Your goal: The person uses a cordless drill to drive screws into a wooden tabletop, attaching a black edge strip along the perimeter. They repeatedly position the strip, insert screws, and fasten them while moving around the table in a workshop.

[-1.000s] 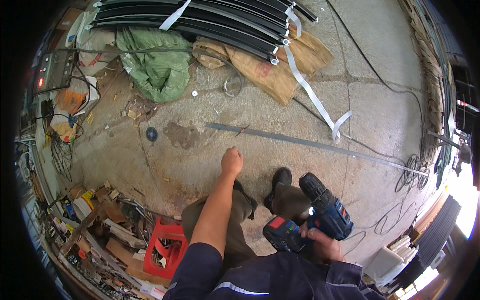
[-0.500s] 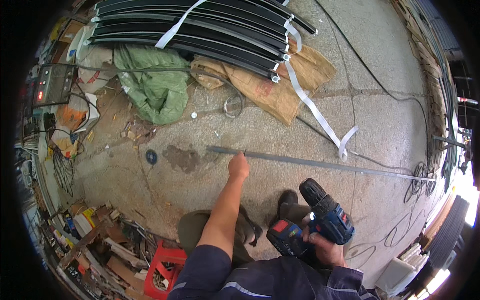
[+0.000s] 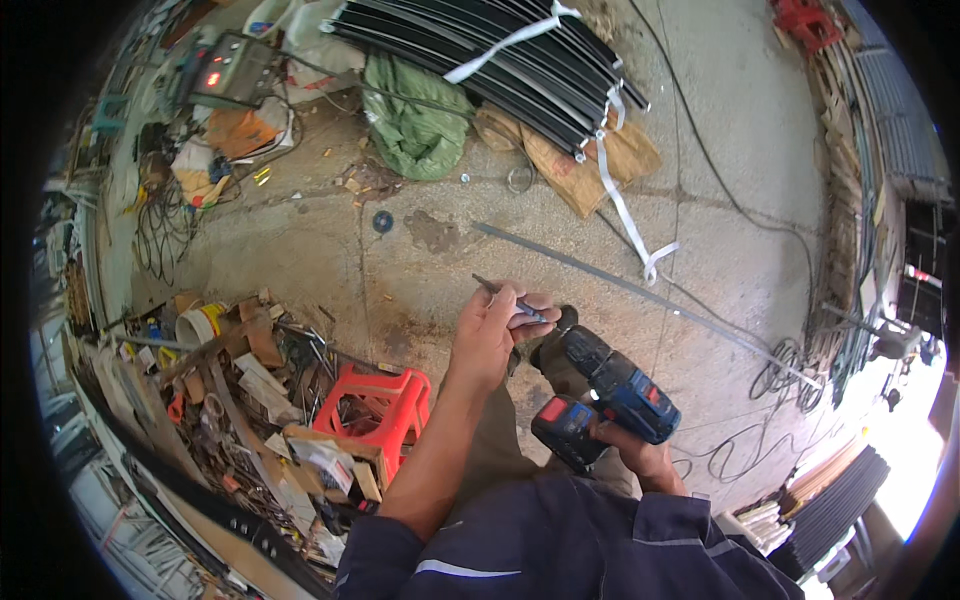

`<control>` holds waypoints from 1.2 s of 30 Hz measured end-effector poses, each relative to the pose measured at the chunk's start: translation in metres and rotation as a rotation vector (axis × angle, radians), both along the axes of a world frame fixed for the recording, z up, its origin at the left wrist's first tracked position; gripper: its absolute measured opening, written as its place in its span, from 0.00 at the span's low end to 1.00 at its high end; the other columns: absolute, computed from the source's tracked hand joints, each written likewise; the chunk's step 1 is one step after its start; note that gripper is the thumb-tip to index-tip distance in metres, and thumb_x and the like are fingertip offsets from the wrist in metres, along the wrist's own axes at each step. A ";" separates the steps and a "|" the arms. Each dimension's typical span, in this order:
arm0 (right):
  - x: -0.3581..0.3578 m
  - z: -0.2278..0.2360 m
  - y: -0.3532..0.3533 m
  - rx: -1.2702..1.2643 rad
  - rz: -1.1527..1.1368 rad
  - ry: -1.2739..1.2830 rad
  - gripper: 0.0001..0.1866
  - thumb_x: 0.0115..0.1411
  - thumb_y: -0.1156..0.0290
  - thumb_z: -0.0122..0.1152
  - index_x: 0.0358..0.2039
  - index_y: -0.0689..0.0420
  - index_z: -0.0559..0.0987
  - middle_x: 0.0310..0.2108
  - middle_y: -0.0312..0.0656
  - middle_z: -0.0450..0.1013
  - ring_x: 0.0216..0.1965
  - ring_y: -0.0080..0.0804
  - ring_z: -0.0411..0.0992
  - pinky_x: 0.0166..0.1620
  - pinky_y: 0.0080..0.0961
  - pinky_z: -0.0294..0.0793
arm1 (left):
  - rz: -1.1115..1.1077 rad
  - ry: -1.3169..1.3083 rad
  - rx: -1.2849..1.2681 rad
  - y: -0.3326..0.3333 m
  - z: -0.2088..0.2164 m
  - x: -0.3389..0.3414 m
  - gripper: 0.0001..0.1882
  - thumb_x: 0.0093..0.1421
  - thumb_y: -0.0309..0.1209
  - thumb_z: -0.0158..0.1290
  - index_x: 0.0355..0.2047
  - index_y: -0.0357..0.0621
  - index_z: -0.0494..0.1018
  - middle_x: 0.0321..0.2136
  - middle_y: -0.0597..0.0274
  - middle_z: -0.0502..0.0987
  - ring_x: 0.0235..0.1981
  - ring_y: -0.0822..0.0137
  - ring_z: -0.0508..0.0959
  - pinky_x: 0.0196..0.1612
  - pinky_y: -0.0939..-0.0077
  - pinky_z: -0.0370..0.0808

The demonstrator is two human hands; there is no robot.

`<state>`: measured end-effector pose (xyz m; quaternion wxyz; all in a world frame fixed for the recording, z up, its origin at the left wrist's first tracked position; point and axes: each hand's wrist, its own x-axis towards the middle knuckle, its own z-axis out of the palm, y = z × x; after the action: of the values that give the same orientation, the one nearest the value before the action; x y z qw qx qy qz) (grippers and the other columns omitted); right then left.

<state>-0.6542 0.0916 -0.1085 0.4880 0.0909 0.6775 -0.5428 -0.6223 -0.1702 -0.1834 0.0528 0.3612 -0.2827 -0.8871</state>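
your right hand is wrapped round the grip of a blue-and-black cordless drill, its chuck pointing up and to your left, a small light glowing near the handle. just beyond, your left hand pinches a slim dark rod between thumb and fingers; the rod sits in front of you, its thin end poking out on the left, apart from the chuck. to the left of your forearm is a red plastic stool, beside a heap of scrap. farther out, a long flat metal bar lies slantwise on the floor, with a dark disc left of its near-left end. beyond these are a brown sack, a green sack and a bundle of black bars.
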 end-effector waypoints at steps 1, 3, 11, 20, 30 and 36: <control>0.006 0.021 -0.005 -0.009 0.024 0.035 0.23 0.51 0.78 0.73 0.50 0.58 0.80 0.38 0.35 0.79 0.40 0.26 0.77 0.46 0.28 0.77 | 0.017 0.043 0.044 -0.004 0.032 0.008 0.13 0.77 0.38 0.46 0.48 0.41 0.70 0.44 0.46 0.83 0.43 0.53 0.86 0.46 0.61 0.85; 0.014 0.068 -0.026 -0.077 0.023 0.064 0.26 0.52 0.81 0.72 0.53 0.58 0.80 0.42 0.36 0.80 0.41 0.26 0.78 0.46 0.28 0.78 | 0.027 0.069 0.033 -0.008 0.082 0.025 0.13 0.77 0.39 0.46 0.47 0.42 0.70 0.44 0.47 0.83 0.43 0.53 0.86 0.46 0.61 0.85; 0.048 0.155 -0.051 -0.200 0.246 0.200 0.19 0.55 0.77 0.75 0.47 0.56 0.81 0.40 0.33 0.79 0.42 0.26 0.77 0.48 0.27 0.78 | 0.256 0.187 -0.041 -0.020 0.210 0.092 0.14 0.77 0.42 0.46 0.45 0.42 0.69 0.42 0.46 0.83 0.45 0.49 0.85 0.50 0.53 0.81; 0.069 0.207 -0.034 -0.275 0.558 0.299 0.17 0.56 0.75 0.76 0.46 0.57 0.81 0.39 0.36 0.80 0.41 0.25 0.77 0.46 0.27 0.78 | 0.476 0.233 -0.134 0.035 0.280 0.166 0.14 0.77 0.41 0.44 0.44 0.43 0.70 0.45 0.46 0.83 0.48 0.48 0.84 0.51 0.51 0.82; 0.109 0.241 0.003 -0.468 0.867 0.754 0.25 0.51 0.75 0.73 0.51 0.61 0.78 0.42 0.45 0.79 0.42 0.41 0.78 0.50 0.34 0.77 | 0.740 0.245 0.016 0.133 0.329 0.215 0.15 0.77 0.40 0.44 0.42 0.41 0.70 0.53 0.42 0.79 0.50 0.48 0.83 0.54 0.50 0.82; 0.123 0.230 0.013 -0.489 1.063 0.849 0.20 0.55 0.76 0.66 0.49 0.61 0.76 0.38 0.42 0.76 0.40 0.34 0.75 0.46 0.30 0.74 | 0.919 0.335 0.058 0.162 0.349 0.228 0.14 0.74 0.42 0.49 0.36 0.44 0.71 0.29 0.59 0.78 0.31 0.57 0.82 0.40 0.56 0.82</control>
<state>-0.5314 0.1042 0.1211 0.3869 -0.5814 0.6205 -0.3567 -0.3947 -0.0081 0.1653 0.4734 0.3022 -0.0567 -0.8254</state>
